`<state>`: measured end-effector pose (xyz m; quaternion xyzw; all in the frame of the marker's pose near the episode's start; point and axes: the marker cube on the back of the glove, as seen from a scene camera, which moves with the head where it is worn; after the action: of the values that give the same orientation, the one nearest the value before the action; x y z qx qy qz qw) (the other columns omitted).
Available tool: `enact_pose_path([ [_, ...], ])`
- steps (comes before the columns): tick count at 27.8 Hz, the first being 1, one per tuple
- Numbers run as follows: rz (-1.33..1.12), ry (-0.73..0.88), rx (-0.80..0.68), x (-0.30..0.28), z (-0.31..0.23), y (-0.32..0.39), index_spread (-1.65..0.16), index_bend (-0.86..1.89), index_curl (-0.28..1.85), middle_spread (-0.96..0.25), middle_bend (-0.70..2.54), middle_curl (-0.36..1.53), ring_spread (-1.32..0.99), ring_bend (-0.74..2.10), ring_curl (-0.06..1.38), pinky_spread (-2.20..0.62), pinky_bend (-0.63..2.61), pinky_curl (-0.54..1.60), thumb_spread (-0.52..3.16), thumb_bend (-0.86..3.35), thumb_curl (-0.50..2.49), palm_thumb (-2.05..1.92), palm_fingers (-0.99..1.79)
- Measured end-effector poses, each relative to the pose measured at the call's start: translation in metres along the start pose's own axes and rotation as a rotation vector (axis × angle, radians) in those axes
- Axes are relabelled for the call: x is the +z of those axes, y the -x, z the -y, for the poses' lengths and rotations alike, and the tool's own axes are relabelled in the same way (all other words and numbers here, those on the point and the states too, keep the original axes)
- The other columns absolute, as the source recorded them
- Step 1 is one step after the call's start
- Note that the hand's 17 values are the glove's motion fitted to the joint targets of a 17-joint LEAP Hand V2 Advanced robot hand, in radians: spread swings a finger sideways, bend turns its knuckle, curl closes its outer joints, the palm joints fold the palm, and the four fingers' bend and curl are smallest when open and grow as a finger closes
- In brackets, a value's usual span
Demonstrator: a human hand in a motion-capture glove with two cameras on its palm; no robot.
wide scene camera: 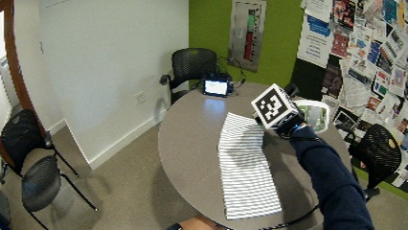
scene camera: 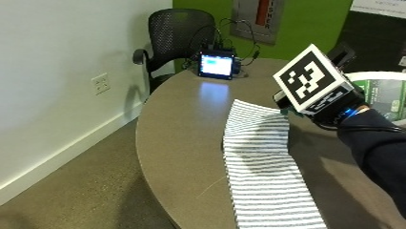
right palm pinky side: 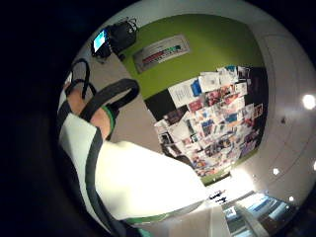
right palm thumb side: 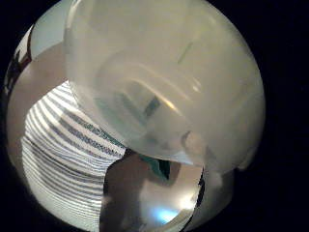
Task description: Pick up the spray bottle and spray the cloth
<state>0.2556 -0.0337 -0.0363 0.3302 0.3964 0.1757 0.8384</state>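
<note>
Outside view: the gloved right hand (scene camera: 355, 112) holds a translucent plastic spray bottle (scene camera: 380, 93), raised beside the far right edge of a striped white-and-grey cloth (scene camera: 263, 167). That cloth lies flat on the round grey desk (scene camera: 181, 143). Its fingers are hidden, but the bottle fills the thumb-side palm view.

Striped cloth (scene camera: 263, 167) flat; translucent spray bottle (wide scene camera: 315, 115) raised.

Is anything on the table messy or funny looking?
A little. The striped cloth isn't flat: its far end is rumpled into folds and humps up near the gloved hand. The rest lies smooth along the table. The bottle is held up off the table, and no spill shows.
</note>
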Motion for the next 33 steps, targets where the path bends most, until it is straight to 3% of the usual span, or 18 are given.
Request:
enact_pose_path([
  [11, 0.169, -0.034, 0.062, -0.021, -0.008, -0.008, -0.28, 0.16, 0.48, -0.16, 0.61, 0.57, -0.2, 0.74, 0.49, -0.28, 0.57, 0.43, 1.02, -0.02, 0.54, 0.96, 1.3],
  [26, 0.829, -0.196, 0.134, -0.142, -0.03, -0.025, -0.28, 0.15, 0.48, -0.17, 0.61, 0.57, -0.22, 0.74, 0.48, -0.29, 0.58, 0.42, 1.02, -0.02, 0.55, 0.96, 1.29],
  [33, 1.281, -0.236, 0.114, -0.206, -0.053, -0.004, -0.28, 0.15, 0.47, -0.17, 0.6, 0.56, -0.23, 0.73, 0.48, -0.29, 0.58, 0.42, 1.02, -0.02, 0.55, 0.95, 1.28],
])
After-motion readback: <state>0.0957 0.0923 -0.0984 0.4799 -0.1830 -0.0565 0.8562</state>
